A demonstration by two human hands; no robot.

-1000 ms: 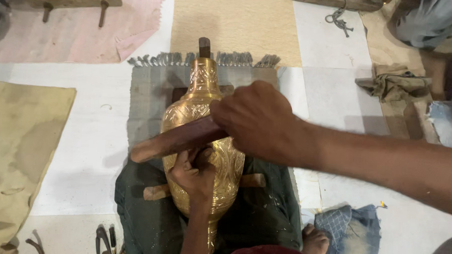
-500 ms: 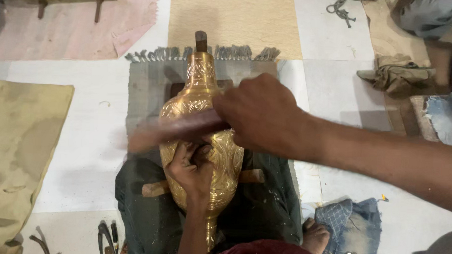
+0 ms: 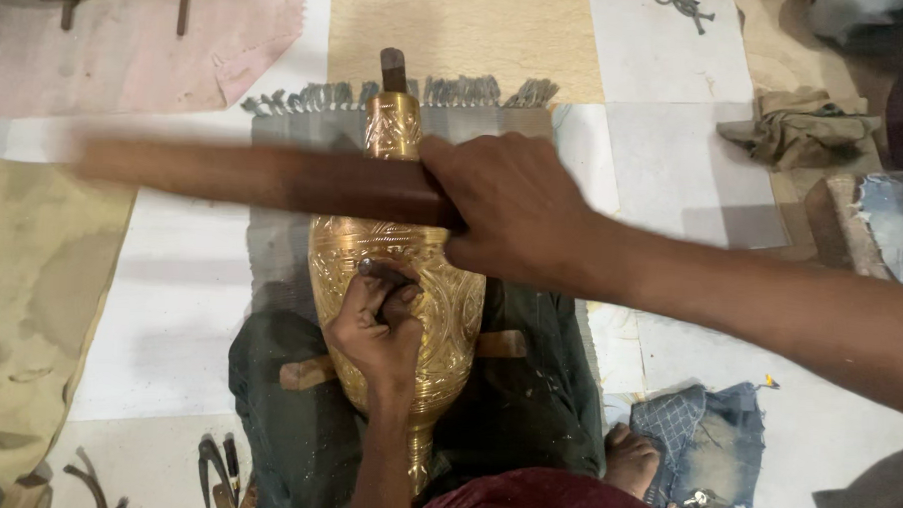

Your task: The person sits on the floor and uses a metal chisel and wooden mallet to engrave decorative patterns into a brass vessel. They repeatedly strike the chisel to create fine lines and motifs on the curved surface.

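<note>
An engraved brass vase [image 3: 450,294] lies lengthwise on a wooden cross support [image 3: 498,343] over my lap, its neck pointing away. My left hand [image 3: 377,327] rests on the vase's belly, fingers closed around a small dark metal punch [image 3: 381,273] held against the brass. My right hand [image 3: 508,211] grips a long dark wooden stick [image 3: 264,177], raised level above the vase and blurred by motion, its far end reaching out to the left.
A grey fringed mat [image 3: 272,248] lies under the vase on a tiled floor. A tan sheet [image 3: 29,309] covers the left. Crumpled rags [image 3: 801,131] and a denim scrap [image 3: 710,433] lie at right. Metal tools [image 3: 214,461] sit at lower left.
My right hand has swung the wooden stick up and away from the vase, from slanting down near the punch to level and higher. My left hand stays on the vase.
</note>
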